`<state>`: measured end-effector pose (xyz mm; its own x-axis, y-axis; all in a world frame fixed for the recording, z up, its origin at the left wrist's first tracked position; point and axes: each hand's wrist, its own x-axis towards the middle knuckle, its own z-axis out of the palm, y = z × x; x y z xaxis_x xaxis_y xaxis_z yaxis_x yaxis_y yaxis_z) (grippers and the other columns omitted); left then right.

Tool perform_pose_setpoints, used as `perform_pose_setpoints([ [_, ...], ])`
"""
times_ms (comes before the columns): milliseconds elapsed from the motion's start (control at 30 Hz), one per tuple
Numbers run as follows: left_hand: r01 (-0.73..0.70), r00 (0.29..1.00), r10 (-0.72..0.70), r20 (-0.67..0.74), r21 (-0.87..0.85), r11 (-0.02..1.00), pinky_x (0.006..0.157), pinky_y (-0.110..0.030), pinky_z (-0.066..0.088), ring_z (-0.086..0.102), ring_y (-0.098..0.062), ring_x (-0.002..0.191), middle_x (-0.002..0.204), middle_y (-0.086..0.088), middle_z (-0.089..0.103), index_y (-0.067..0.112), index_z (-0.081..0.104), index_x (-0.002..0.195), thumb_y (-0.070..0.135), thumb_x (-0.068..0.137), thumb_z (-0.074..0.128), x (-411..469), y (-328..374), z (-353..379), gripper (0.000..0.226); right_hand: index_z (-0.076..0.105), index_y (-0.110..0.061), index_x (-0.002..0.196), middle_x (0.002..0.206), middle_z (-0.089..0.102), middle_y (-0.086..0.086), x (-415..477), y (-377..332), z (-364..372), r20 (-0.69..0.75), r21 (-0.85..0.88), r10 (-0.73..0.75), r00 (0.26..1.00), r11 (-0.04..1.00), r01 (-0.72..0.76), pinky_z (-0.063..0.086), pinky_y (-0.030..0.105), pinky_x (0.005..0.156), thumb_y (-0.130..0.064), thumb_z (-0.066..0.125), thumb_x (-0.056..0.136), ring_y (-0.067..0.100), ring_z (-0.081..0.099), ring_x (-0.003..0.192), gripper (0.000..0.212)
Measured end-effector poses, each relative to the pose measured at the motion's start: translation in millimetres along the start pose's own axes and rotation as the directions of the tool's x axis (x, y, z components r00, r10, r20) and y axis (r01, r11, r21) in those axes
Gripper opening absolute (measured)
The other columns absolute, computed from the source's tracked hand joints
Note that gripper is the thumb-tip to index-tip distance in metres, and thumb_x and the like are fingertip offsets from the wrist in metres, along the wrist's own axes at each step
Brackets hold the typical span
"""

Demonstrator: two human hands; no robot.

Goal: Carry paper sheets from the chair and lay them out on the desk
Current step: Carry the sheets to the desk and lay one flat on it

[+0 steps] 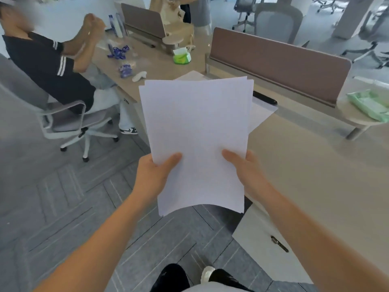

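The stack of paper sheets (196, 131) is held up in the air, centre of view, over the near-left corner of the desk (305, 165) and the carpet. The left hand (154, 172) grips its left edge w/ thumb on top, and the right hand (246, 167) grips the right edge the same way; other fingers are hidden under the paper. More sheets (260, 113) lie flat on the desk just behind, and a seated person (54, 68) is far left.

White paper sheets (195, 131) — a loose, fanned stack — held above desk (305, 165) edge.

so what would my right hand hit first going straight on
Besides the paper stack it grips, the right hand probably meets the loose sheets lying on the desk first; depth is unclear.
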<state>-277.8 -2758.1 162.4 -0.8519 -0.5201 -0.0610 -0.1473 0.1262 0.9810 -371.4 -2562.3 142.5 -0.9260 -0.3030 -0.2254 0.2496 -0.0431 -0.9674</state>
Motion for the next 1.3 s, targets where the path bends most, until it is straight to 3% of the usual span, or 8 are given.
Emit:
perform_pose_setpoints([
  [133, 0.019, 0.994, -0.018, 0.110, -0.009, 1.000, 0.075, -0.035, 0.060, 0.074, -0.018, 0.082, 0.086, 0.003, 0.078, 0.014, 0.076, 0.083, 0.022, 0.084, 0.078, 77, 4, 25, 0.008, 0.077, -0.018, 0.091, 0.099, 0.077, 0.004, 52, -15, -23, -0.003, 0.042, 0.013, 1.000, 0.999, -0.013, 0.055, 0.044, 0.089, -0.017, 0.067, 0.091, 0.024, 0.073, 0.092, 0.010],
  [333, 0.042, 0.935, -0.012, 0.354, -0.079, 0.996, 0.062, -0.018, 0.056, 0.072, -0.003, 0.071, 0.074, 0.012, 0.075, 0.020, 0.074, 0.080, 0.018, 0.082, 0.079, 197, 15, 92, 0.006, 0.067, -0.006, 0.119, 0.117, 0.072, 0.010, 116, -41, -60, -0.107, 0.192, -0.019, 0.994, 0.981, 0.039, 0.058, 0.036, 0.077, -0.017, 0.070, 0.082, 0.029, 0.071, 0.102, 0.038],
  [533, 0.060, 0.741, 0.003, 0.672, -0.070, 0.996, 0.057, -0.015, 0.052, 0.072, -0.005, 0.073, 0.083, 0.007, 0.077, 0.014, 0.075, 0.092, 0.012, 0.085, 0.076, 276, 34, 160, 0.007, 0.077, -0.016, 0.103, 0.117, 0.072, 0.009, 155, -53, -91, -0.360, 0.173, -0.083, 0.929, 0.973, 0.154, 0.056, 0.042, 0.087, -0.026, 0.085, 0.072, 0.029, 0.069, 0.107, 0.034],
  [633, 0.078, 0.636, -0.048, 0.770, -0.002, 0.997, 0.070, -0.026, 0.059, 0.074, -0.015, 0.085, 0.092, 0.001, 0.078, 0.019, 0.079, 0.086, 0.010, 0.082, 0.078, 300, 26, 194, 0.010, 0.079, -0.018, 0.099, 0.113, 0.074, 0.006, 155, -42, -112, -0.470, 0.093, -0.092, 0.878, 0.984, 0.153, 0.057, 0.037, 0.082, -0.040, 0.094, 0.053, 0.026, 0.070, 0.104, 0.053],
  [733, 0.141, 0.591, -0.122, 0.798, 0.047, 0.989, 0.068, -0.025, 0.058, 0.074, -0.016, 0.083, 0.089, 0.001, 0.078, 0.015, 0.077, 0.086, 0.005, 0.083, 0.077, 304, 11, 223, 0.010, 0.072, -0.017, 0.105, 0.107, 0.075, -0.001, 156, -24, -131, -0.586, -0.076, -0.132, 0.799, 0.991, 0.108, 0.054, 0.025, 0.078, -0.026, 0.087, 0.065, 0.013, 0.070, 0.100, 0.044],
  [967, 0.088, 0.662, -0.112, 0.741, 0.072, 0.994, 0.069, -0.025, 0.057, 0.072, -0.011, 0.077, 0.082, 0.003, 0.076, 0.014, 0.076, 0.082, 0.010, 0.081, 0.080, 315, -8, 287, 0.005, 0.066, -0.017, 0.108, 0.104, 0.074, -0.008, 193, -4, -190, -0.536, -0.044, -0.227, 0.813, 0.969, 0.242, 0.054, 0.024, 0.082, -0.010, 0.077, 0.073, 0.011, 0.069, 0.101, 0.038],
  [1167, -0.024, 0.600, -0.117, 0.791, 0.164, 0.986, 0.081, -0.029, 0.058, 0.071, -0.004, 0.093, 0.094, 0.015, 0.077, 0.027, 0.073, 0.097, 0.013, 0.070, 0.089, 312, -39, 310, 0.034, 0.070, -0.013, 0.113, 0.115, 0.073, 0.007, 205, 34, -233, -0.366, 0.047, 0.007, 0.930, 0.999, 0.011, 0.055, 0.038, 0.089, -0.031, 0.097, 0.053, 0.025, 0.068, 0.110, 0.068],
  [1300, -0.006, 0.665, -0.070, 0.744, 0.099, 0.995, 0.068, -0.008, 0.049, 0.068, 0.007, 0.081, 0.082, 0.023, 0.074, 0.030, 0.071, 0.089, 0.007, 0.078, 0.082, 298, -37, 323, 0.027, 0.071, -0.006, 0.114, 0.118, 0.071, 0.014, 209, 34, -242, -0.307, 0.008, -0.029, 0.951, 0.999, 0.033, 0.050, 0.052, 0.099, -0.012, 0.076, 0.077, 0.031, 0.066, 0.113, 0.037],
])
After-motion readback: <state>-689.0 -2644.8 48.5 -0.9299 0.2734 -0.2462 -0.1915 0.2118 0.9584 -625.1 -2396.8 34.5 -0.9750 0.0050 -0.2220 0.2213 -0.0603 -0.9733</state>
